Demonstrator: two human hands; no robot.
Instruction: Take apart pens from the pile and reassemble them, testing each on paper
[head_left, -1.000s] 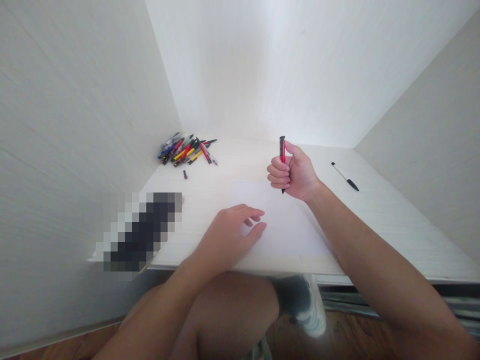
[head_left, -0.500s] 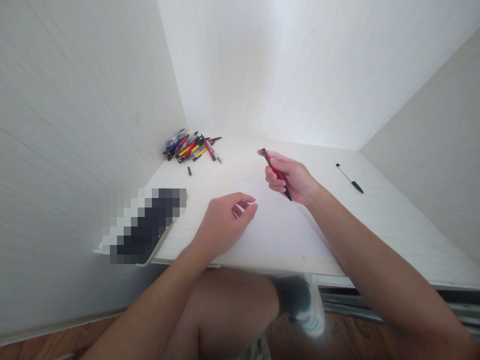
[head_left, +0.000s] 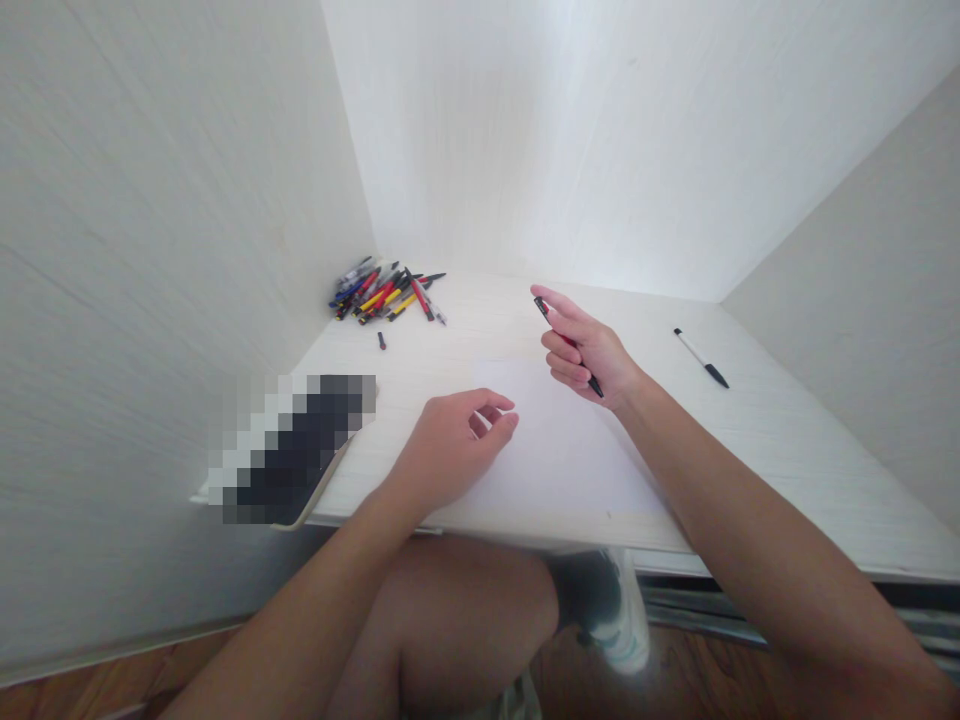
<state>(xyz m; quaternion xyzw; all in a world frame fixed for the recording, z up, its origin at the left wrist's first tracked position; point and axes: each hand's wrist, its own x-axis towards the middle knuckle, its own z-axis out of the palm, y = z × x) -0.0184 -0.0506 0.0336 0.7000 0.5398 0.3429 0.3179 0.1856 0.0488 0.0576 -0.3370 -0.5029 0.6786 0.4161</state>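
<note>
My right hand (head_left: 589, 352) is closed around a red and black pen (head_left: 569, 345), which lies slanted through the fingers with its black tip toward my wrist. It hovers above the far edge of a white sheet of paper (head_left: 559, 445). My left hand (head_left: 454, 445) rests on the sheet's left side with its fingers loosely curled and nothing seen in them.
A pile of several coloured pens (head_left: 386, 292) lies in the back left corner of the white desk (head_left: 780, 440). A small dark cap (head_left: 382, 340) sits in front of it. A white pen with a black end (head_left: 700, 358) lies at the right. A blurred-out flat object (head_left: 292, 450) sits at the desk's left edge.
My right hand tipped the pen from upright to slanted and loosened its fist. My left hand's fingers curled in from a flatter pose.
</note>
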